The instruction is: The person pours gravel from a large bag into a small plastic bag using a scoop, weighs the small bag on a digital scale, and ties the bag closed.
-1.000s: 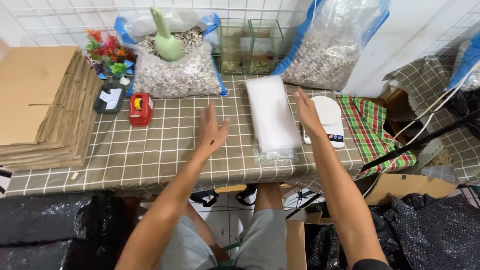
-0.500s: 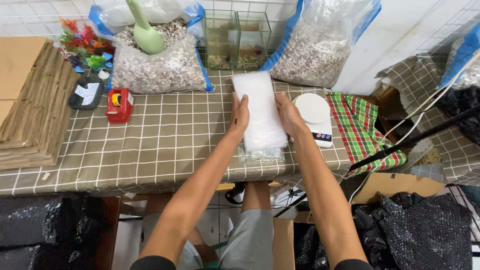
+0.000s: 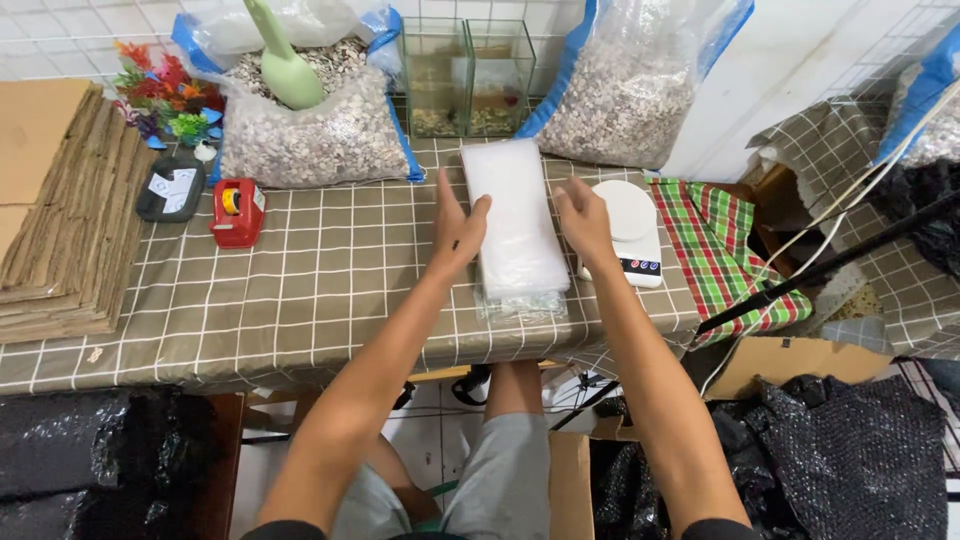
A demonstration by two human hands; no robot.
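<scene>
Three gravel bags point(image 3: 310, 140); two glass tanks point(image 3: 465, 75); one scale point(image 3: 630, 230); one tape dispenser point(image 3: 237, 212).

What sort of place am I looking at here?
Probably a small packing bench for aquarium supplies. Big bags of gravel and two small glass tanks line the tiled wall, a white scale sits on the checked cloth, and both hands are at a stack of clear bags.

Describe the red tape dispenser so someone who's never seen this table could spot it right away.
On the checked table, look left of the hands, below the open gravel bag with the green scoop. The tape dispenser is the small red block beside a dark tray; nothing else nearby is solid red.
</scene>
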